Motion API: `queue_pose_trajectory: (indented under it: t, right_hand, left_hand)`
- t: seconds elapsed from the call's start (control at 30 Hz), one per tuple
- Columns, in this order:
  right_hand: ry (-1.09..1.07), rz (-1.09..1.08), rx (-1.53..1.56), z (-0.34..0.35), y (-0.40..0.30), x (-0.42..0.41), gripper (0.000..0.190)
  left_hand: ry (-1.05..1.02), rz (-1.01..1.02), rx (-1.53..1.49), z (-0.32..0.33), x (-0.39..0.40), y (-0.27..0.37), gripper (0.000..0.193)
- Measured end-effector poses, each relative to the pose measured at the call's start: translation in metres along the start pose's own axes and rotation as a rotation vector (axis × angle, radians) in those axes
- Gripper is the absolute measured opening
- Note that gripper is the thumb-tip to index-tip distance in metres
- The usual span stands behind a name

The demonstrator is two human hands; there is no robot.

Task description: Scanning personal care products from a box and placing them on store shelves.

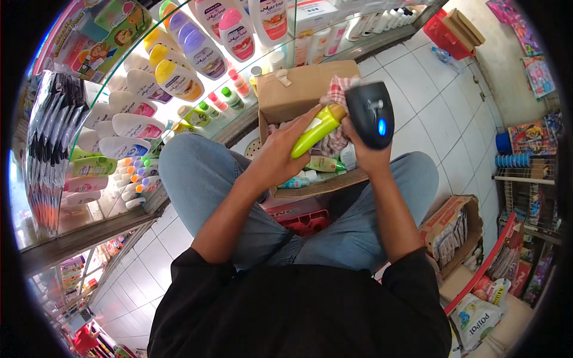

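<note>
My left hand (282, 154) grips a lime-green plastic bottle (315, 132) with a tan cap, tilted with its cap towards upper right. In my right hand (370, 154) is a black handheld barcode scanner (370, 114) with a lit blue light; its handle is mostly hidden. A red-and-white checkered cloth (342, 89) is bunched between the hands, against the bottle's cap end; which hand holds it I cannot tell. Below them an open cardboard box (309, 85) holds several bottles, among them a green one (326, 164) and a teal one (294, 182).
A glass display case with Marina lotion bottles (181, 83) stands at left and top, its wooden frame (89, 241) along the floor. Beneath the box, between my legs, is a red plastic crate (304, 222). At right are a carton of packets (452, 237), a red basket (447, 36) and wire racks (523, 179).
</note>
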State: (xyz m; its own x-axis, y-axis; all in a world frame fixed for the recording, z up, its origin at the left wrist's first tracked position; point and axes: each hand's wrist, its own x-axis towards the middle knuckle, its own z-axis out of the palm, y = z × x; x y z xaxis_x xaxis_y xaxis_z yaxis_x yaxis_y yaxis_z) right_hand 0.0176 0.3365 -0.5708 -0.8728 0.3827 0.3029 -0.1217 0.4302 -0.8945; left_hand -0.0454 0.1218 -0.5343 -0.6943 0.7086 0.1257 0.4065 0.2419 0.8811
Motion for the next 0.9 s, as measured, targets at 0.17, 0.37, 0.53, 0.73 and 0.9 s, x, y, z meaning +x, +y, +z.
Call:
queue_pose_trajectory:
  t: [0.17, 0.37, 0.53, 0.73, 0.9]
  right_hand:
    - [-0.017, -0.014, 0.076, 0.006, -0.013, -0.002, 0.032]
    - [0.024, 0.089, -0.058, 0.002, 0.013, -0.003, 0.030]
    - [-0.041, -0.055, 0.127, 0.008, -0.024, -0.008, 0.027]
    - [-0.055, 0.259, 0.122, 0.009, -0.013, 0.003, 0.046]
    - [-0.143, 0.291, 0.225, 0.009, -0.007, 0.009, 0.046]
  left_hand:
    - [0.009, 0.089, -0.032, 0.004, -0.002, -0.008, 0.085]
    - [0.053, 0.042, 0.104, 0.007, 0.000, -0.016, 0.085]
    - [0.098, 0.075, 0.134, 0.013, -0.004, -0.024, 0.084]
    - [0.098, 0.058, 0.088, 0.016, -0.001, -0.027, 0.083]
    - [0.149, 0.029, 0.059, 0.019, 0.004, -0.031, 0.079]
